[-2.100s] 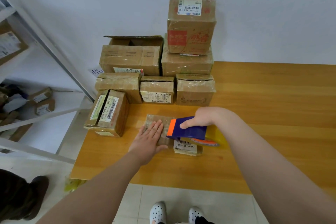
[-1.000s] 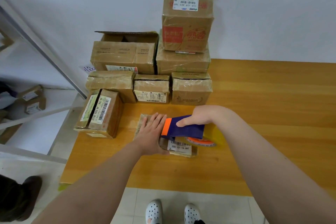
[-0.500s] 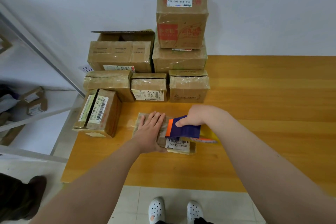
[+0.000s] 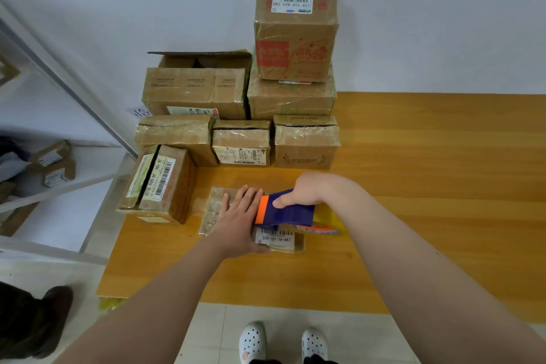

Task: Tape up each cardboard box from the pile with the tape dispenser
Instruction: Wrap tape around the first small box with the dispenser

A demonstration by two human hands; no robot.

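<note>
**Q:** Where is the box in hand located?
**A:** A flat cardboard box [image 4: 214,211] is shown lying on the wooden table [image 4: 428,186], near the front edge and just in front of the pile [image 4: 295,100] stacked against the wall. A white barcode label [image 4: 276,238] is seen at the box's near right corner.

**Q:** How is the left hand disposed?
**A:** The left hand [image 4: 236,224] is laid flat on the box's top, fingers straight and close together. Nothing is grasped; the box is only pressed down.

**Q:** And the right hand?
**A:** The right hand [image 4: 304,190] is closed round the blue-and-orange tape dispenser [image 4: 288,211], with the thumb laid along its near side. The other fingers are hidden behind it. The dispenser is held over the box's right half, its orange end at the left hand's fingers; whether contact is made cannot be told. The tape roll [image 4: 325,223] is seen at its right end.

**Q:** What else is depicted?
**A:** In the pile, one box [image 4: 195,89] is shown with flaps open, and a tall box [image 4: 295,35] is set on top. A metal shelf rack [image 4: 59,183] is seen at left, and white perforated shoes [image 4: 254,340] are seen below the table edge.
</note>
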